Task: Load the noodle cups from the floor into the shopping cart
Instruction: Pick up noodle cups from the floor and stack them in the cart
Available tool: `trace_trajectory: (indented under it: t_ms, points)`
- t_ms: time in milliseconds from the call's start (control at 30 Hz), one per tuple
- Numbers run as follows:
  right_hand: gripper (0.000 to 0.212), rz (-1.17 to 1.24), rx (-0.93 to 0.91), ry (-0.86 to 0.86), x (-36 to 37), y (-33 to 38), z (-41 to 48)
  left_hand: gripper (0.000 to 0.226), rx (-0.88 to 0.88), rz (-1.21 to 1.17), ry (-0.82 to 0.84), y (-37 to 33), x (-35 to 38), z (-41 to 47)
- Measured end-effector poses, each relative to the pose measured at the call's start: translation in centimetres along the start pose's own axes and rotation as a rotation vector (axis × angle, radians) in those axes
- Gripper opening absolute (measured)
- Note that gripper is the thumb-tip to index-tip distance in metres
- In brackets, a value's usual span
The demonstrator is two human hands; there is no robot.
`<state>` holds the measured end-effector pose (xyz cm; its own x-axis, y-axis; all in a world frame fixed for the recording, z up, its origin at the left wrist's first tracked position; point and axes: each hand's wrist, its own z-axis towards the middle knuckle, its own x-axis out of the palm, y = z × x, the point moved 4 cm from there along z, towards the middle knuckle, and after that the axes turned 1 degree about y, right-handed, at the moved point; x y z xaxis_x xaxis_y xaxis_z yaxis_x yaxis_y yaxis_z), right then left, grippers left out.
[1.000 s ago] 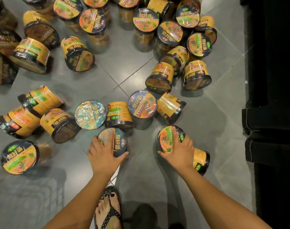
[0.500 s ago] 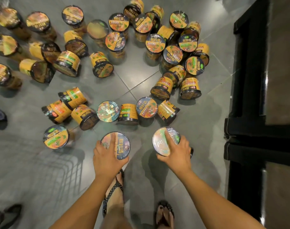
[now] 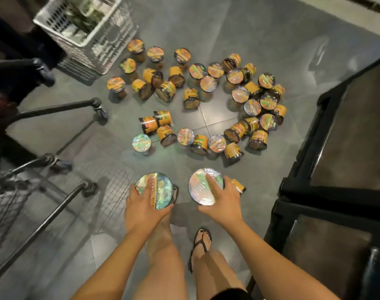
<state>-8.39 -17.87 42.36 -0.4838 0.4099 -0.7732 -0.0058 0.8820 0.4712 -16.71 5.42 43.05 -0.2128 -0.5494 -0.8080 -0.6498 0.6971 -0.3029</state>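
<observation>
Head view looks straight down on a person standing on a grey tiled floor [image 3: 271, 40]. Their left hand [image 3: 144, 204] grips a noodle cup [image 3: 160, 191] from above, fingers spread over the shiny lid and thumb hooked under the rim. Their right hand [image 3: 222, 202] holds a second cup [image 3: 201, 188] the same way, tilted so a bit of its yellow side pokes out to the right. Both cups are held side by side above the feet, near each other but apart.

On the left stands the shopping cart [image 3: 9, 202], its wire basket at the lower left edge and its dark frame bars reaching out toward the middle. Neither held cup is over the basket.

Ahead, the loose cups [image 3: 185, 136] lie scattered across the floor in a rough ring, some upright, some on their sides, many touching. Beyond them at the upper left sits a white plastic crate [image 3: 80, 37]; its contents are blurred, possibly packets. A dark cabinet [image 3: 347, 131] fills the right side. One black sandal [image 3: 203, 239] shows on the right foot
</observation>
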Motion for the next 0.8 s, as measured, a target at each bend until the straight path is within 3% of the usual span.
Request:
trace_trajectory:
  t_ms: [367, 633, 800]
  points:
    - [0.099, -0.125, -0.376, 0.081, -3.2, 15.9, -4.2, 0.107, -0.301, -0.194, -0.186, 9.5, -11.9, -11.1]
    - [0.101, -0.029, -0.66, 0.165, -0.1, 35.7, -2.8, 0.109, -0.353, -0.261, -0.38, 17.5, -21.1, -13.4]
    - [0.093, 0.04, -0.871, 0.093, 2.6, 47.5, -2.3, 0.106, -0.38, -0.294, -0.464, 22.2, -27.7, -13.0]
